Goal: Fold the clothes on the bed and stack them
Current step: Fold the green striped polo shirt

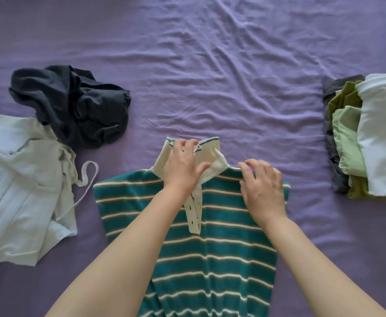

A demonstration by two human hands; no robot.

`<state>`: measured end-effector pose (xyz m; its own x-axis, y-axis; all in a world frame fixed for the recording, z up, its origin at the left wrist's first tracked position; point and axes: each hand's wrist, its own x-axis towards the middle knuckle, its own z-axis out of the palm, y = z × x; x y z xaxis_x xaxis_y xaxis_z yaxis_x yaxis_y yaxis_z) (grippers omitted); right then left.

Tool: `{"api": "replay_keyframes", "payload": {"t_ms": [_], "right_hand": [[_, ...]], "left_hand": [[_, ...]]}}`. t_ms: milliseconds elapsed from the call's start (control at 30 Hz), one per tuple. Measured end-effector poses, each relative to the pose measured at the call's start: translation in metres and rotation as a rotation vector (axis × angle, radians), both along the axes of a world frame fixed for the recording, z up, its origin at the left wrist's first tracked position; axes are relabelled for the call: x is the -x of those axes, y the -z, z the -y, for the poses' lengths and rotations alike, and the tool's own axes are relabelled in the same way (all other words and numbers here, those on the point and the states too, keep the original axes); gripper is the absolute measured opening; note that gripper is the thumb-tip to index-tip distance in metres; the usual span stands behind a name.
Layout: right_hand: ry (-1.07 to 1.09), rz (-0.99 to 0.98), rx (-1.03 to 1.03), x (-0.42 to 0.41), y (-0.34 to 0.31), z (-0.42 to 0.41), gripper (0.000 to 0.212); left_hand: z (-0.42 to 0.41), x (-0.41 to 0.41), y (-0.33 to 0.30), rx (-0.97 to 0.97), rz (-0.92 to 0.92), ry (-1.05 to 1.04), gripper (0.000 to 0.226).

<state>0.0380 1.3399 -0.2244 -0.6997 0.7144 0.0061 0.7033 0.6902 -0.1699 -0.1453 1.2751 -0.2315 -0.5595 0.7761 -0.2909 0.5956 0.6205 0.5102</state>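
My left hand (pixel 184 164) pinches the cream collar (pixel 207 156) of the striped polo (pixel 210 248) at 6 o'clock on the bed (pixel 233 65); my right hand (pixel 264 186) rests flat, released, on its shoulder edge. Folded stack (pixel 368 136) at 3 o'clock; open sheet at 12.

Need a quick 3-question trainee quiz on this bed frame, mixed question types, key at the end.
1. True or false: the folded stack lies on the person's right side of the bed.
2. Multiple choice: the left hand rests on which part of the striped polo shirt? A) hem B) collar C) sleeve
3. Fill in: the crumpled garment beyond the pale shirt is dark ____.

Key: 1 true; 2 B; 3 grey. The right hand lies with loosely bent fingers on the polo's shoulder, beside the collar.
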Motion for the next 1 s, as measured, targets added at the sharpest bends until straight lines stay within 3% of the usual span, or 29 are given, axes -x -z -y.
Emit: {"api": "replay_keyframes", "payload": {"t_ms": [100,167,233,400,767,1000], "right_hand": [[-0.087,-0.147,0.284,0.019,-0.008,0.035,0.028],[-0.069,-0.151,0.508,0.025,-0.009,0.063,0.019],[-0.017,-0.123,0.608,0.023,-0.002,0.088,0.016],[0.119,-0.11,0.603,0.006,0.009,0.123,0.018],[0.295,-0.211,0.658,0.007,0.017,0.128,0.023],[0.408,-0.198,0.676,0.018,0.017,0.131,0.017]], "left_hand": [[0.033,-0.013,-0.009,-0.083,-0.003,-0.075,0.029],[0.058,-0.027,-0.011,0.027,0.044,-0.092,0.012],[0.081,-0.042,-0.009,0.148,0.097,-0.1,0.012],[0.117,-0.067,0.002,0.24,0.187,-0.195,0.022],[0.108,-0.091,0.006,0.272,0.073,-0.285,0.026],[0.117,-0.084,0.003,0.152,0.272,-0.418,0.016]]}}
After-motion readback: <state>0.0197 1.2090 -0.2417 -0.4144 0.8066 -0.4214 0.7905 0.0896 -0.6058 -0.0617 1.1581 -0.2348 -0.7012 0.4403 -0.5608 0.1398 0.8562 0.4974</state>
